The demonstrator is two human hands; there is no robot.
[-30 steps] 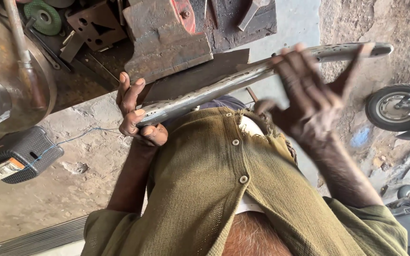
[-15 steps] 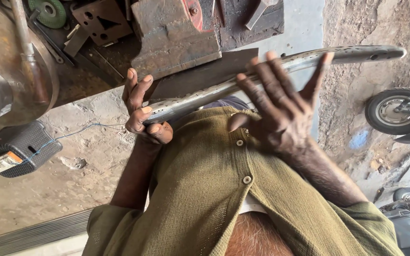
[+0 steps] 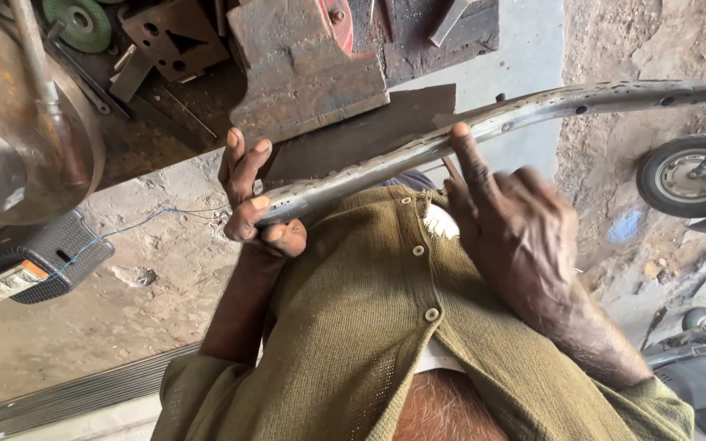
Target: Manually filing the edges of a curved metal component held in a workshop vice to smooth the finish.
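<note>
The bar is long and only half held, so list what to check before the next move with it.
1. Left hand closed round the near end of the long grey metal bar with drilled holes: ok.
2. Right hand gripping the bar: not ok, only the index finger touches it.
3. Bar clear of the rusty iron vise: cannot tell.
4. Far end clear of the black scooter wheel: ok.

The left hand (image 3: 255, 200) gripped one end of a long, curved grey metal bar with small holes (image 3: 484, 131). The right hand (image 3: 516, 229) pressed one finger on its middle, above an olive knitted cardigan (image 3: 369, 327); a rusty iron vise (image 3: 304, 65) stood nearby.
</note>
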